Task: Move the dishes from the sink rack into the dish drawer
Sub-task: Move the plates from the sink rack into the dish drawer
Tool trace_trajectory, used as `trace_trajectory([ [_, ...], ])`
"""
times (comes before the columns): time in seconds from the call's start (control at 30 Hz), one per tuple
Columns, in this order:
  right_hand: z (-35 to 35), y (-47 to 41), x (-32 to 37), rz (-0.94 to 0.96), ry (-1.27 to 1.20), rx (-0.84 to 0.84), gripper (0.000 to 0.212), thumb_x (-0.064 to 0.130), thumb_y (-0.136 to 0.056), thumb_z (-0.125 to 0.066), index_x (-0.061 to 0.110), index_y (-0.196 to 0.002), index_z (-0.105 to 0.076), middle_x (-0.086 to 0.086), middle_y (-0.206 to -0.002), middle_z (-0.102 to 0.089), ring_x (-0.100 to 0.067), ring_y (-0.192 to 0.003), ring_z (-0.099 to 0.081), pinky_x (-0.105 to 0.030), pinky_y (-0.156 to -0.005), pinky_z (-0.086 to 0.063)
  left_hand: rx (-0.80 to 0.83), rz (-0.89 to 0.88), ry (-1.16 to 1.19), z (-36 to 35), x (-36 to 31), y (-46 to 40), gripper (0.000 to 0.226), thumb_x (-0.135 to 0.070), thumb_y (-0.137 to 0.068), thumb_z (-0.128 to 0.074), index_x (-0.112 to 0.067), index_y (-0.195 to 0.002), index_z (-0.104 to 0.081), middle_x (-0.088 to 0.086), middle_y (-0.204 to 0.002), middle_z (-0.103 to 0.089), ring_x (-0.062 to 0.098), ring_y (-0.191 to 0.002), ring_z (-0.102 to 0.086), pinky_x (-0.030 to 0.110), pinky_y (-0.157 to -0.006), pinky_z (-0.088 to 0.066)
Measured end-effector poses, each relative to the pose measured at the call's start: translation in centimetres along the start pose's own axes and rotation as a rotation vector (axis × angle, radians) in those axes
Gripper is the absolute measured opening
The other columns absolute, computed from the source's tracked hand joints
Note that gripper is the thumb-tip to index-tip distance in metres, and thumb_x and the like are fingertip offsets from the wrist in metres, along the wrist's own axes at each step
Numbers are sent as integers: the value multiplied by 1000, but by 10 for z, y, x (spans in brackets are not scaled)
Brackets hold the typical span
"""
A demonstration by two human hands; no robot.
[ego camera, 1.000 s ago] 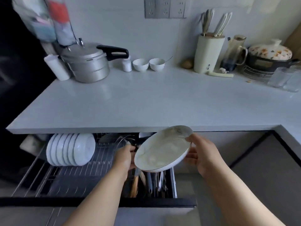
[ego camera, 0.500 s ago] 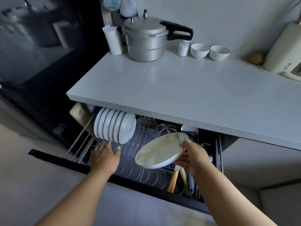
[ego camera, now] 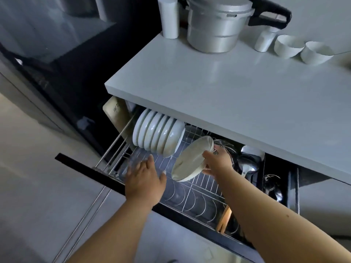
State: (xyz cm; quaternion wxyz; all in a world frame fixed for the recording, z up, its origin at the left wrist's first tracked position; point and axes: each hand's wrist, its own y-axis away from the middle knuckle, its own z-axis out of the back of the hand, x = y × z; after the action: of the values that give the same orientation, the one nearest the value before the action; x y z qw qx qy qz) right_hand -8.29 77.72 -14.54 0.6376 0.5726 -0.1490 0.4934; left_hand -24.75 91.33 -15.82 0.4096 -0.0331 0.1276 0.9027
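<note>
Right hand [ego camera: 218, 162] fingers grip the plate [ego camera: 191, 160]; left hand [ego camera: 144, 179] fingers spread.

- We see a metal pressure cooker [ego camera: 216, 25] on the white tabletop [ego camera: 218, 88].
- We see two small white bowls [ego camera: 302, 50] near it, and a white cup [ego camera: 169, 19] just beside it.

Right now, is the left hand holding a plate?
No, the left hand hovers open over the drawer rack; the right hand holds the plate.
</note>
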Motion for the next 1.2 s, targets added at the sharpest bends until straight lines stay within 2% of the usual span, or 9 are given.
trace_trajectory([
  [0.13, -22, -21, 8, 48, 99, -11, 71, 13, -83, -64, 29, -146, -37, -7, -126, -60, -28, -92, -68, -48, -67, -61, 34, -2, 6, 3, 1, 0, 73, -56, -96, -29, -13, -153, -14, 9, -153, -35, 26, -143, -29, 45, -117, -20],
  [0.33, -47, -42, 22, 100, 239, -41, 66, 16, -85, -60, 30, -145, -37, -11, -112, -67, -27, -80, -68, -47, -72, -61, 63, 23, -5, 1, 4, -3, 75, -56, -93, -34, -13, -152, -14, 9, -146, -44, 26, -134, -40, 45, -110, -28],
  [0.47, -61, -51, 29, 132, 316, -73, 64, 20, -84, -60, 29, -144, -39, -7, -119, -62, -21, -66, -61, -48, -76, -59, 69, 27, -7, -3, 6, -5, 80, -58, -92, -35, -11, -152, -13, 10, -143, -47, 27, -131, -42, 45, -109, -32],
  [0.7, -77, -63, 36, 161, 416, -79, 66, 22, -87, -55, 30, -148, -33, -7, -125, -61, -29, -77, -62, -48, -76, -59, 65, 20, 4, -7, 7, -6, 81, -57, -90, -36, -10, -152, -12, 10, -140, -50, 28, -129, -44, 45, -109, -34],
  [0.93, -96, -75, 42, 107, 435, -60, 71, 25, -88, -54, 30, -152, -24, -8, -101, -60, -35, -84, -68, -47, -81, -58, 51, 24, 11, -9, 8, -6, 80, -55, -90, -37, -10, -152, -12, 10, -133, -55, 27, -123, -47, 43, -105, -36],
  [1.0, -101, -79, 43, 91, 420, -61, 72, 25, -88, -54, 32, -152, -22, -11, -107, -61, -34, -87, -66, -48, -82, -57, 44, 26, 15, -10, 8, -6, 80, -54, -90, -37, -10, -152, -13, 9, -130, -57, 27, -120, -49, 42, -102, -38],
  [1.13, -109, -83, 44, 52, 412, -36, 74, 20, -90, -52, 33, -153, -16, -12, -105, -58, -35, -94, -62, -48, -87, -56, 32, 28, 21, -9, 7, -6, 79, -52, -90, -38, -10, -153, -13, 7, -119, -62, 26, -112, -53, 41, -95, -40],
  [1.2, -111, -87, 47, 40, 423, -22, 76, 20, -91, -53, 34, -154, -12, -13, -121, -60, -36, -105, -60, -48, -91, -54, 31, 25, 9, -9, 6, -7, 79, -52, -91, -37, -10, -152, -13, 6, -108, -64, 25, -103, -56, 39, -87, -42],
])
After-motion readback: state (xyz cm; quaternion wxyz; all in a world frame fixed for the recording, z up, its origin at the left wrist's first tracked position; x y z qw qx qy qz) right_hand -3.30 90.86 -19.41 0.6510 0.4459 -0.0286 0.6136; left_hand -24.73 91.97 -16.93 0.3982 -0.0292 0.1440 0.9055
